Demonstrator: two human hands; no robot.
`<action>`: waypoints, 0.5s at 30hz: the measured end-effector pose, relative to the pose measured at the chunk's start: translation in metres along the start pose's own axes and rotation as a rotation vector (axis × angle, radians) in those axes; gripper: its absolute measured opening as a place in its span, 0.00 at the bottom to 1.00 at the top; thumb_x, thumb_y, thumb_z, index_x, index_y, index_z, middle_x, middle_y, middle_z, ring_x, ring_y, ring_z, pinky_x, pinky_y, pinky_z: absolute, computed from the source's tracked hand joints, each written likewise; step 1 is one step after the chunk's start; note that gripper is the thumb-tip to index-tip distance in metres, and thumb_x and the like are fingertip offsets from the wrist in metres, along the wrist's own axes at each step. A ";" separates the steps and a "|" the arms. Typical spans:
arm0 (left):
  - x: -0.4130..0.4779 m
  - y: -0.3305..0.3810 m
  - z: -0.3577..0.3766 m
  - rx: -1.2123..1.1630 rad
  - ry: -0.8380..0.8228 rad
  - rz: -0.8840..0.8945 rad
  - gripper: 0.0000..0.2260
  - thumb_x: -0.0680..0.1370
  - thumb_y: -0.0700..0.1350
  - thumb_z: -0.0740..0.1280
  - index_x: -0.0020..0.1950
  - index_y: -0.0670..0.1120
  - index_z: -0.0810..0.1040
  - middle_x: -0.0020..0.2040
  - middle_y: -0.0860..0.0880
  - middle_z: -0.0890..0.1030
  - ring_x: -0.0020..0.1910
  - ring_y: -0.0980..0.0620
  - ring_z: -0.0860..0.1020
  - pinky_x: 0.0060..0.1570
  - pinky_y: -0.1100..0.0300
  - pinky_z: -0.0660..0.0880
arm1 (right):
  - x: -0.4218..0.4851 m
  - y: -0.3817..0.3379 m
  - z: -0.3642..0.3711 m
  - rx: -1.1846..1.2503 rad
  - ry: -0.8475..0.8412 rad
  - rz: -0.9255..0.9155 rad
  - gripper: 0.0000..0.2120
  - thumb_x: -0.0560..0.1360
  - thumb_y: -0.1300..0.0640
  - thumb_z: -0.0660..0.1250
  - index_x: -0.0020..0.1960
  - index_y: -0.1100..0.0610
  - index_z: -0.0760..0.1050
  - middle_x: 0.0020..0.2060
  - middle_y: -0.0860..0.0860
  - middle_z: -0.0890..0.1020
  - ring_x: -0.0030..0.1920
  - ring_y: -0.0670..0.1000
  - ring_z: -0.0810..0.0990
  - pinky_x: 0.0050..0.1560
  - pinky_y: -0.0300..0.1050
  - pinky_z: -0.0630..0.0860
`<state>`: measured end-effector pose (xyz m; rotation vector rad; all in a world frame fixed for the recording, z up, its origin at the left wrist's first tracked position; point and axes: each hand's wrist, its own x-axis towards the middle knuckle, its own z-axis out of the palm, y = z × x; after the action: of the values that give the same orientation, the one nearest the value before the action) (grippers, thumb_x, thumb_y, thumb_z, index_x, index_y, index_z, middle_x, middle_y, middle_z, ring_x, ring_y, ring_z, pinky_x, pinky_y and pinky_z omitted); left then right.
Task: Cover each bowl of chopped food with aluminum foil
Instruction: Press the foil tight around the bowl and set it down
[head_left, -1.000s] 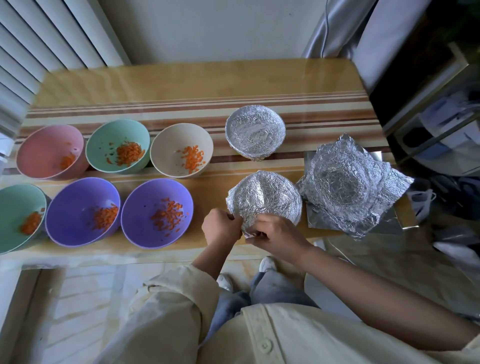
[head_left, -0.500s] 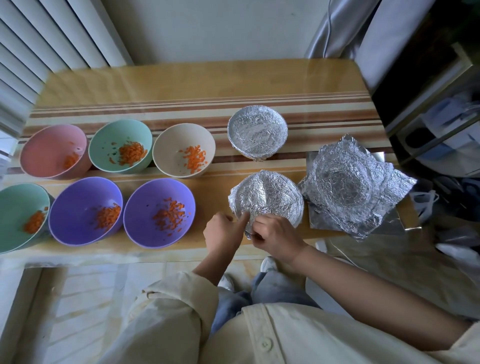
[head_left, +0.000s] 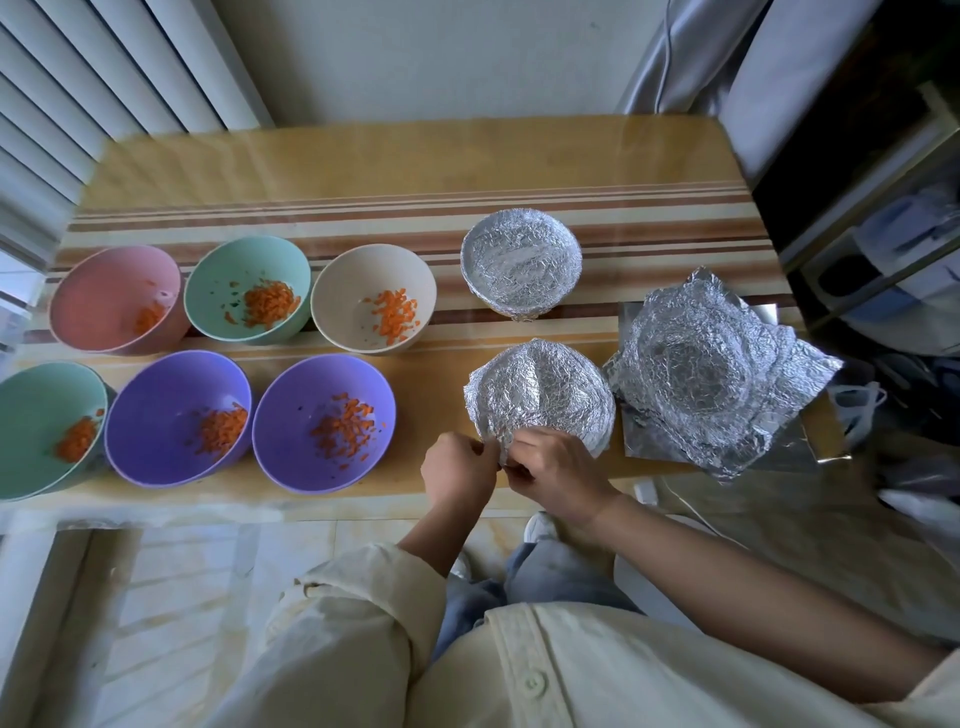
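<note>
Pinching the near foil rim of the wrapped bowl (head_left: 540, 395) with left hand (head_left: 457, 473) and right hand (head_left: 558, 467), fingers curling tight on it, by the table's (head_left: 415, 156) near edge, between a purple bowl (head_left: 322, 421) left and loose foil (head_left: 722, 384) right, a covered bowl (head_left: 521, 267) beyond.

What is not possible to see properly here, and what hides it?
All in the head view:
- Food in the near foil-covered bowl and far foil-covered bowl: hidden by foil.
- Near bowl's front rim: behind the left hand and right hand.
- Leftmost green bowl: cut off by the left edge.
- Anything under the foil pile: covered.
</note>
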<state>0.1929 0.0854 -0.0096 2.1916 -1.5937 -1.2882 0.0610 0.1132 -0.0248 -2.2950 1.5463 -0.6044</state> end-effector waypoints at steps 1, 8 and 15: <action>0.001 0.001 0.000 0.030 -0.002 0.006 0.18 0.72 0.52 0.63 0.35 0.39 0.83 0.34 0.40 0.83 0.40 0.41 0.82 0.44 0.53 0.78 | 0.000 0.000 0.001 0.007 -0.015 0.006 0.13 0.61 0.68 0.76 0.33 0.59 0.72 0.30 0.52 0.73 0.30 0.52 0.74 0.30 0.39 0.65; 0.015 -0.002 -0.006 0.169 0.029 0.053 0.14 0.75 0.46 0.65 0.36 0.40 0.83 0.35 0.42 0.83 0.41 0.42 0.80 0.36 0.57 0.69 | -0.003 0.012 -0.011 0.092 -0.093 0.072 0.13 0.63 0.54 0.80 0.40 0.58 0.79 0.35 0.50 0.78 0.36 0.51 0.77 0.35 0.41 0.71; 0.021 0.001 -0.006 0.199 0.016 0.091 0.14 0.73 0.46 0.64 0.35 0.39 0.83 0.34 0.42 0.83 0.39 0.42 0.81 0.36 0.57 0.73 | -0.001 0.000 -0.007 -0.062 -0.062 -0.020 0.10 0.60 0.66 0.76 0.31 0.59 0.74 0.29 0.52 0.75 0.29 0.52 0.76 0.28 0.40 0.70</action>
<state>0.1977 0.0657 -0.0169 2.2019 -1.8655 -1.1283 0.0570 0.1143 -0.0190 -2.3538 1.5359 -0.4920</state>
